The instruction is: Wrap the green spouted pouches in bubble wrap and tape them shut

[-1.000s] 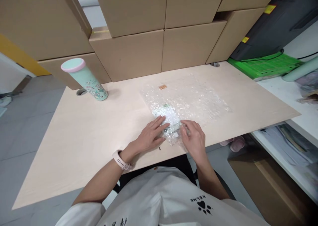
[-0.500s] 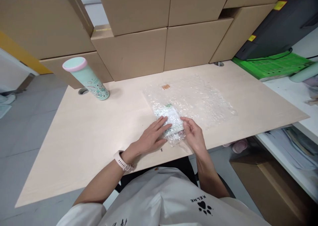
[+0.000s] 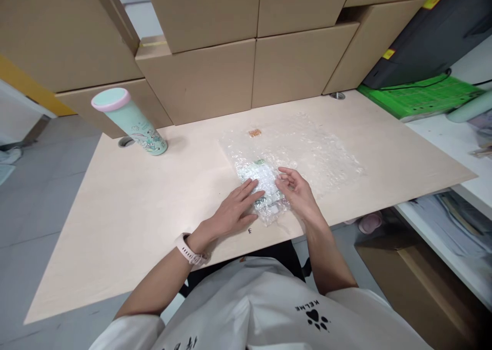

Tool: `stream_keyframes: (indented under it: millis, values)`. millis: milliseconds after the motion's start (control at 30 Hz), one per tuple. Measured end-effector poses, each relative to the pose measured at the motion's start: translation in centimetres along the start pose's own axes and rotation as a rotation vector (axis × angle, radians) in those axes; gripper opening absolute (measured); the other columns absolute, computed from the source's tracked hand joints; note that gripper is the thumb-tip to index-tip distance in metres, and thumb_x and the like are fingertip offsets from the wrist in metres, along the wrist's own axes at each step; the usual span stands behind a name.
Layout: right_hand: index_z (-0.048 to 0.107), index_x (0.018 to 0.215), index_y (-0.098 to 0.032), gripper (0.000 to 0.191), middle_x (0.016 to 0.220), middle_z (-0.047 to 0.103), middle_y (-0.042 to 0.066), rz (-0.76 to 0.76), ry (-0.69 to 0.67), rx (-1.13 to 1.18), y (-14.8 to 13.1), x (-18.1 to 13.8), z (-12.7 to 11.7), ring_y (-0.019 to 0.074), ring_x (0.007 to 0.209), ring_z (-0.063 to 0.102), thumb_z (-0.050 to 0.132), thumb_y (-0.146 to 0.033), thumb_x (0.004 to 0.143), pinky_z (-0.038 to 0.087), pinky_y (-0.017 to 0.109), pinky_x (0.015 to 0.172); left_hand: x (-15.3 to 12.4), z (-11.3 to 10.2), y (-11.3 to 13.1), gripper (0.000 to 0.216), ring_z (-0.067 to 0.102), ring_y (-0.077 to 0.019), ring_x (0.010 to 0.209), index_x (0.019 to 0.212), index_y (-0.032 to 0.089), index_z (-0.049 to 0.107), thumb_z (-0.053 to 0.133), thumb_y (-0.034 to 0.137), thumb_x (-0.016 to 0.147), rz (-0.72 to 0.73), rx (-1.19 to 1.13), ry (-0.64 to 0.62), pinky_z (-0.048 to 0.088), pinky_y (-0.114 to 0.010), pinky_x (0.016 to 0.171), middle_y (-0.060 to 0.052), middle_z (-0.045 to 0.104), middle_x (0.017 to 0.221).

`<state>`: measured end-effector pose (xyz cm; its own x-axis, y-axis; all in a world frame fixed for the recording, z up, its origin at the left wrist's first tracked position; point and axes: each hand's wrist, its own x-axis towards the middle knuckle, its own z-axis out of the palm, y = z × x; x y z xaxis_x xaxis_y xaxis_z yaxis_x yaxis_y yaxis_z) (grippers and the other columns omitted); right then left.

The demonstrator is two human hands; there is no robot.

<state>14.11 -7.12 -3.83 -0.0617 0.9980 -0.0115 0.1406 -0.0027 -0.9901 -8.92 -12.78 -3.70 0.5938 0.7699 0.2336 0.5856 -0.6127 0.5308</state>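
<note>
A clear bubble wrap sheet (image 3: 311, 152) lies spread on the pale wooden desk (image 3: 134, 211). Its near corner is folded over a small white and green item (image 3: 263, 178) that shows through the plastic. My left hand (image 3: 234, 211) lies flat with its fingers stretched out, pressing on the left side of the wrapped bundle. A pale watch (image 3: 188, 248) is on that wrist. My right hand (image 3: 298, 192) is at the bundle's right side, fingers curled and pinching the wrap's folded edge.
A mint tumbler with a pink lid (image 3: 128, 122) stands at the desk's far left. A small orange piece (image 3: 254, 132) lies beyond the wrap. Stacked cardboard boxes (image 3: 215, 78) line the back. A green mat (image 3: 418, 96) and a black machine (image 3: 426, 32) are at the right.
My right hand has moved up and away along the bundle's right side, drawing the wrap over the item. My left hand has stayed flat on the bundle.
</note>
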Motion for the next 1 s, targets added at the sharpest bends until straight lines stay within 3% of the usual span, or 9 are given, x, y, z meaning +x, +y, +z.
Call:
stream_keyframes:
  millis: [233, 467, 667, 867, 1000]
  values:
    - [0.071, 0.106, -0.022, 0.033, 0.1, 0.07, 0.006, -0.084, -0.08, -0.262, -0.7, 2.5, -0.6, 0.0215, 0.093, 0.063, 0.07, -0.04, 0.078, 0.051, 0.039, 0.086, -0.1, 0.2, -0.1, 0.068, 0.012, -0.0301, 0.157, 0.157, 0.028, 0.027, 0.058, 0.031, 0.097, -0.023, 0.03, 0.011, 0.027, -0.053, 0.125, -0.01, 0.017, 0.169]
    - [0.072, 0.102, -0.019, 0.036, 0.093, 0.067, 0.004, -0.113, -0.203, -0.188, -1.3, 5.0, -0.1, 0.0166, 0.08, 0.061, 0.073, -0.039, 0.072, 0.05, 0.033, 0.076, 0.0, 0.2, -0.2, 0.073, 0.011, -0.034, 0.156, 0.158, 0.031, 0.022, 0.059, 0.03, 0.096, -0.024, 0.028, 0.08, 0.029, -0.058, 0.123, -0.009, 0.011, 0.169]
    - [0.066, 0.078, -0.019, 0.013, 0.079, 0.062, 0.001, -0.19, -0.122, -0.066, -0.2, 5.7, -0.2, 0.0145, 0.074, 0.06, 0.066, -0.031, 0.074, 0.047, 0.03, 0.07, 0.1, -0.2, -0.1, 0.081, 0.01, -0.0379, 0.155, 0.16, 0.033, 0.014, 0.061, 0.031, 0.095, -0.078, 0.028, 0.127, 0.031, -0.062, 0.12, -0.009, 0.007, 0.17]
    - [0.06, 0.072, -0.021, 0.017, 0.066, 0.063, -0.002, -0.021, -0.104, 0.061, 0.4, 6.4, -1.0, 0.0145, 0.066, 0.062, 0.073, -0.031, 0.068, 0.048, 0.026, 0.06, 0.0, -0.1, 0.0, 0.079, 0.011, -0.0363, 0.156, 0.16, 0.03, 0.015, 0.06, 0.029, 0.095, -0.07, 0.063, 0.091, 0.031, -0.061, 0.121, -0.011, 0.01, 0.169]
    - [0.06, 0.069, -0.021, 0.031, 0.061, 0.062, -0.003, 0.072, -0.083, 0.171, 0.0, 6.4, -0.9, 0.0118, 0.058, 0.059, 0.086, -0.034, 0.057, 0.048, 0.024, 0.055, -0.2, -0.1, -0.1, 0.066, 0.02, -0.0352, 0.154, 0.155, 0.025, 0.029, 0.058, 0.033, 0.096, -0.104, 0.082, 0.066, 0.036, -0.058, 0.119, -0.014, 0.02, 0.167]
